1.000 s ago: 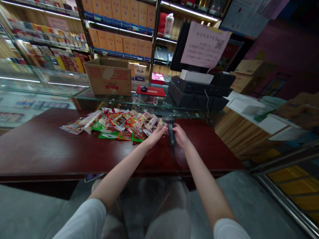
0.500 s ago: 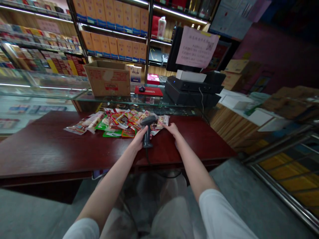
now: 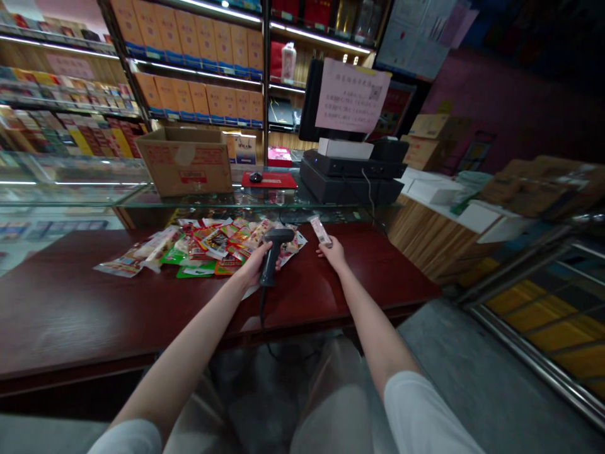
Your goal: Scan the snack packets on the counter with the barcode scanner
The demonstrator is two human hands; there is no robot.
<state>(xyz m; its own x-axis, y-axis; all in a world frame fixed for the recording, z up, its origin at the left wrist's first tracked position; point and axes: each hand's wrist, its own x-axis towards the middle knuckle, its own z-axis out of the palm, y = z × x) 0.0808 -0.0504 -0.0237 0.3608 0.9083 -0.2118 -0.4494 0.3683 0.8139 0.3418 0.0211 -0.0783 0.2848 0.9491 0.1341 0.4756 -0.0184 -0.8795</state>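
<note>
My left hand (image 3: 254, 266) is wrapped round the handle of a dark barcode scanner (image 3: 270, 257), whose head points to the right. Its cable hangs down over the front edge of the table. In my right hand (image 3: 333, 253) is a small pale snack packet (image 3: 320, 231), gripped at its lower end and tilted up off the table. A heap of snack packets (image 3: 215, 243) in red, green, orange and clear wrapping lies beyond and to the left of the scanner. Some of the heap is hidden behind the scanner and my left hand.
The dark red table (image 3: 127, 315) meets a glass counter (image 3: 179, 200). On the counter stand an open cardboard box (image 3: 189, 165), a mouse (image 3: 256, 177) on a red mat (image 3: 278, 180), and a monitor with a pink notice (image 3: 352, 94). A metal railing (image 3: 529, 353) is at right.
My right hand has lifted a packet from the right end of the heap and drawn it clear to the right. The scanner stays in my left hand. The view has shifted slightly.
</note>
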